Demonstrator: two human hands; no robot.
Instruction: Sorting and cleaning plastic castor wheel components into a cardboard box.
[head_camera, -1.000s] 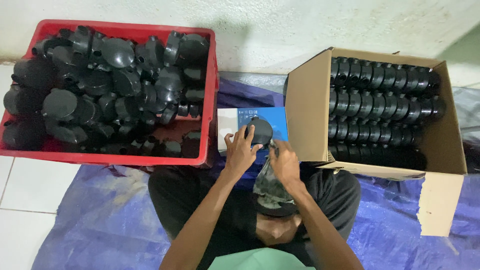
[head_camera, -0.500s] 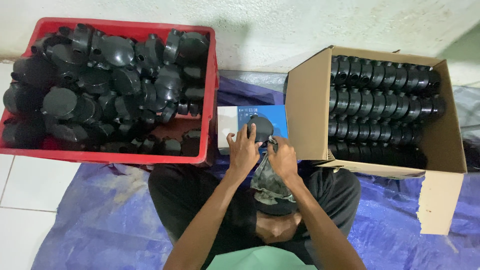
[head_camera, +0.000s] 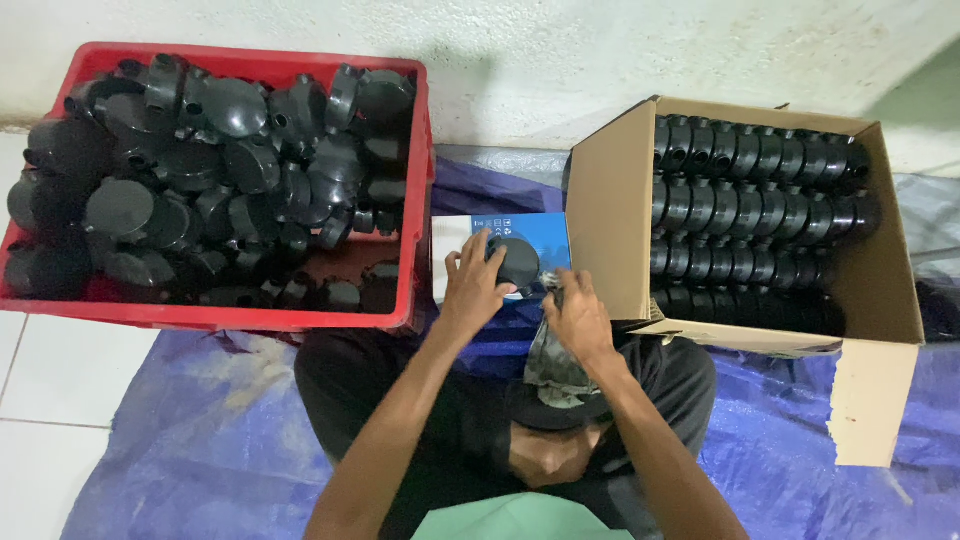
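1. Setting: tiled floor (head_camera: 40, 400) against a rough white wall (head_camera: 520, 50); a blue tarp (head_camera: 200, 440) spread over the floor, person seated on it, legs crossed.
2. Far left: red crate (head_camera: 415, 200) heaped with loose black round fittings (head_camera: 200, 180), unsorted, some riding near the rim. Risk: a careless pull could tip neighbours over the edge onto the tiles.
3. Centre: left hand (head_camera: 470, 285), fingers spread and curled over one black round fitting (head_camera: 518, 262), held above a small blue-and-white box (head_camera: 500, 225) lying between crate and carton.
4. Right hand (head_camera: 578, 318) just beside it, grip pinching a dark grey cloth (head_camera: 552, 360) that hangs toward the lap; whether the cloth touches the fitting, cannot tell.
5. Risk: the smooth fitting is held by fingertips only; a hard rub from the cloth could twist it free.
6. Right: cardboard carton (head_camera: 610, 200) on its side, black fittings in neat rows (head_camera: 750, 200). Risk: the open flap sags; a knock could spill the rows.
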